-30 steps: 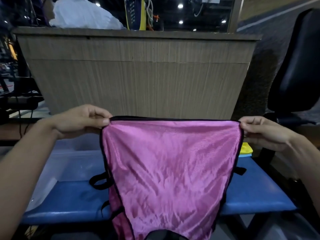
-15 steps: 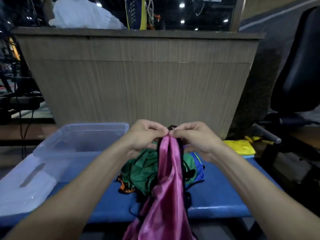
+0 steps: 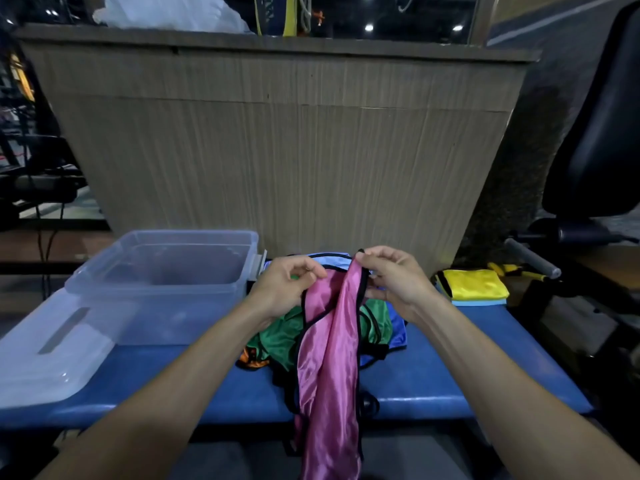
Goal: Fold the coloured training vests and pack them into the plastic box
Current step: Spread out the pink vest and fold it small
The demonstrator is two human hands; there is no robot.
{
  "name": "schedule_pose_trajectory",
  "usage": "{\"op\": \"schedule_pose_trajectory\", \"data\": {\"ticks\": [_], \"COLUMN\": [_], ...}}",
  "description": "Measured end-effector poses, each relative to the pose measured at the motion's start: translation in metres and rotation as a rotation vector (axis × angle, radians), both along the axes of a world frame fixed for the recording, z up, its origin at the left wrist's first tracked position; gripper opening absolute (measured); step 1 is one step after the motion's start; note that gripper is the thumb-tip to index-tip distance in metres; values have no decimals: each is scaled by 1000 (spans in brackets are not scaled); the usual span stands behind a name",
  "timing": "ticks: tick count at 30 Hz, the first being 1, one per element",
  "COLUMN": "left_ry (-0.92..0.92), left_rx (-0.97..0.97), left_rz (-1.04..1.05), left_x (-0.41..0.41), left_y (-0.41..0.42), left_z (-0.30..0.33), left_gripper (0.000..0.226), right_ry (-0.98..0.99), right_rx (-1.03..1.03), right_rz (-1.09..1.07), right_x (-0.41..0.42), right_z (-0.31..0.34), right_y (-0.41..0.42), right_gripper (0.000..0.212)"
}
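Both hands are drawing slightly apart again after meeting at the centre half a second ago, and the pink vest (image 3: 329, 344), spread wide a second ago, is now hanging doubled lengthwise. The left hand (image 3: 282, 287) is pinching the vest's black-trimmed edge between thumb and curled fingers (image 3: 313, 271), while the right hand (image 3: 391, 282) is pinching the top corner just beside them, its other fingers loosely bent. Below the fingers the vest is trailing down past the front edge of the blue surface (image 3: 450, 375), its lower end dropping out of view. Behind it a heap of green and blue vests (image 3: 287, 337) is lying on the surface, and the plastic box (image 3: 162, 268) is sitting open to the left of the fingers, its lid (image 3: 48, 355) lying in front of it.

The slick fabric is probably sliding between layers, so the halves may be slipping out of line. The dangling tail could be snagging the heap's loose straps and dragging them along.
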State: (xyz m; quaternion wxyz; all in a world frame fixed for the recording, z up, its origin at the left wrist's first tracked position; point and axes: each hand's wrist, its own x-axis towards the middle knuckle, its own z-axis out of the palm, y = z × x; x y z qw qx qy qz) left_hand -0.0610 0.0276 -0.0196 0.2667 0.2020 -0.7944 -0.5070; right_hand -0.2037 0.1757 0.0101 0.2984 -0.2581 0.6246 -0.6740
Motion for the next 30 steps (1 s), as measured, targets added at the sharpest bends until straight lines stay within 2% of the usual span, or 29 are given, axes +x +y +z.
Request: {"op": "schedule_pose_trajectory", "data": {"ticks": [3,7,10,15,18,22,25,30], "left_ry": [-152,-355,-403,-437,-483,-556,-519,-410], "left_rx": [-209,-364,-381,-413,-512,-398,-310,-272], "left_rz": [33,-33,-106,-101,-54,36,68,58], "left_x": [3,11,16,22,23,26,27,30], "left_y": [-14,-35,-38,-39,-46,-53,-55,-52], "left_z": [-12,-33,-45,-59,-69,-76,-78,-70], "left_gripper": [45,33,20,21,33,46,37,15], "right_ry": [-10,-7,5,21,27,42,52,51], "right_rx": [18,23,18,18,21,20,16,5], "right_rz": [-40,-77,-83,-70,-69,-83,-93,-94], "right_x": [-9,-24,-30,-35,-38,-43,-45,-45], "right_z": [-3,-1,1,3,1,-2,-3,-3], "right_y": [-4,-7,-10,-15,-16,-14,-11,-6], "right_gripper": [20,18,18,18,18,18,17,16]}}
